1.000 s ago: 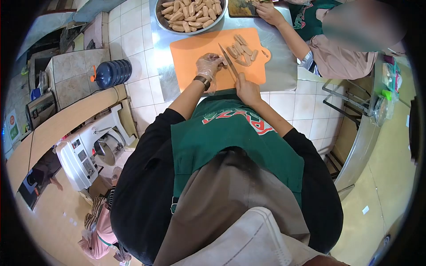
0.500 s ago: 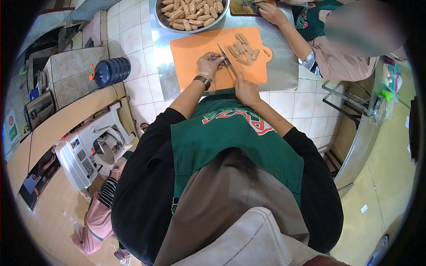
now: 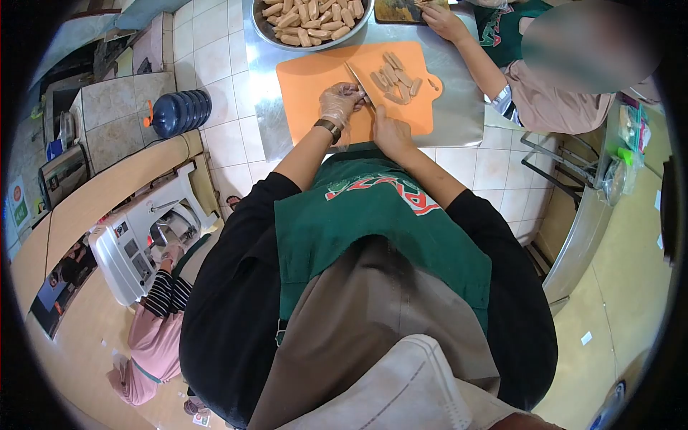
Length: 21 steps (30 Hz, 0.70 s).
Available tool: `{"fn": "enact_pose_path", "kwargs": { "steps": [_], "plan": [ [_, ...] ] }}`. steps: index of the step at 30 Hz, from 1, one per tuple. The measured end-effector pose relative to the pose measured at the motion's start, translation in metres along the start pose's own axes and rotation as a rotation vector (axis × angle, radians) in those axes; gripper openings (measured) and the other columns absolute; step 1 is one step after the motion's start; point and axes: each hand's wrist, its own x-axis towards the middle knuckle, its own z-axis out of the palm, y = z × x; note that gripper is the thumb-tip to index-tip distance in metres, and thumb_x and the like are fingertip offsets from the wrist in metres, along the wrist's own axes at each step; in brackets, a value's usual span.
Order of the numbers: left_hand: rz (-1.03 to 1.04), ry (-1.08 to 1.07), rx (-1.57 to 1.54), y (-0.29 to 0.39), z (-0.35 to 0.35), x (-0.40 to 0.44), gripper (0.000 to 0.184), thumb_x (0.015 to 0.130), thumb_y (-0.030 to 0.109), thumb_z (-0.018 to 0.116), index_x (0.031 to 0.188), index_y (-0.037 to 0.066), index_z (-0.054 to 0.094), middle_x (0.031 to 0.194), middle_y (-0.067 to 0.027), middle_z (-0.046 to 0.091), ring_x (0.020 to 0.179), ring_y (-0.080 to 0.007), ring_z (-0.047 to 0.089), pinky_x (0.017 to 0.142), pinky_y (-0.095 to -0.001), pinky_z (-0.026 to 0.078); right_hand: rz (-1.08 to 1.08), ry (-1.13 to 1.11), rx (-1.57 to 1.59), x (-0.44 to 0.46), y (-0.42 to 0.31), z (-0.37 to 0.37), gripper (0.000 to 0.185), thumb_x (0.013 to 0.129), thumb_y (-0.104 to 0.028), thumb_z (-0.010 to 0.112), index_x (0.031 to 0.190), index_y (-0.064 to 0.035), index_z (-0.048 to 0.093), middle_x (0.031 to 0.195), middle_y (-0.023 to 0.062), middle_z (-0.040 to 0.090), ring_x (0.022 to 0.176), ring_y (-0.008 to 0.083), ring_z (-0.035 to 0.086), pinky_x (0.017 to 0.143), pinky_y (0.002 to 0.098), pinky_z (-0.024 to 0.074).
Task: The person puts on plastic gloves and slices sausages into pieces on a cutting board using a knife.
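Note:
My left hand (image 3: 340, 102), in a clear plastic glove, is closed over the orange cutting board (image 3: 308, 75), its fingertips pinched together beside the blade. Whatever they hold is hidden by the fingers. A knife (image 3: 356, 77) is gripped by its handle in my right hand (image 3: 392, 134), at the board's near edge. Its blade slants up and left, passing just right of my left fingertips. Several cut sausage pieces (image 3: 398, 76) lie loose on the board, to the right of the blade.
A metal bowl (image 3: 261, 34) heaped with sausages (image 3: 308, 18) stands behind the board on the steel table (image 3: 462, 118). At right, a co-worker's hand (image 3: 444, 21) is over a dark board (image 3: 393, 14). Another person is by a white machine (image 3: 118, 261) at left. A blue water jug (image 3: 181, 115) lies on its side.
My right hand and the knife have shifted left, the blade now closer to my left fingertips. My left hand stays nearly in place. The person at left has reached further into the white machine.

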Motion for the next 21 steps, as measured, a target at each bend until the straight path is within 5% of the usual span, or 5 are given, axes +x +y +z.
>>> {"fn": "enact_pose_path", "kwargs": {
  "steps": [12, 19, 21],
  "plan": [
    [0.056, 0.057, 0.050, -0.005, 0.004, 0.000, 0.016, 0.081, 0.000, 0.068, 0.093, -0.006, 0.059, 0.078, -0.0112, 0.065, 0.061, -0.0165, 0.064, 0.050, -0.0239, 0.051, 0.054, -0.137, -0.094, -0.063, 0.030, -0.010, 0.016, 0.089, -0.017, 0.044, 0.096, -0.0033, 0.040, 0.063, 0.0208, 0.061, 0.060, 0.0396, 0.062, 0.056, 0.0518, 0.0477],
    [0.074, 0.029, 0.078, 0.026, -0.006, -0.010, 0.018, 0.080, 0.005, 0.069, 0.093, -0.003, 0.060, 0.074, -0.0060, 0.064, 0.059, -0.0120, 0.061, 0.049, -0.0241, 0.047, 0.003, 0.032, -0.059, -0.036, 0.030, -0.030, 0.018, 0.093, -0.022, 0.046, 0.097, -0.0054, 0.040, 0.058, 0.0179, 0.059, 0.056, 0.0384, 0.061, 0.050, 0.0507, 0.0456],
    [0.624, 0.220, 0.484, 0.044, -0.019, 0.001, 0.016, 0.079, 0.008, 0.070, 0.092, 0.002, 0.063, 0.074, -0.0053, 0.065, 0.062, -0.0154, 0.062, 0.055, -0.0280, 0.049, -0.086, 0.050, -0.035, -0.041, 0.021, -0.034, 0.016, 0.089, -0.018, 0.047, 0.095, -0.0039, 0.041, 0.058, 0.0196, 0.060, 0.056, 0.0376, 0.062, 0.050, 0.0503, 0.0467]
  ]
}}
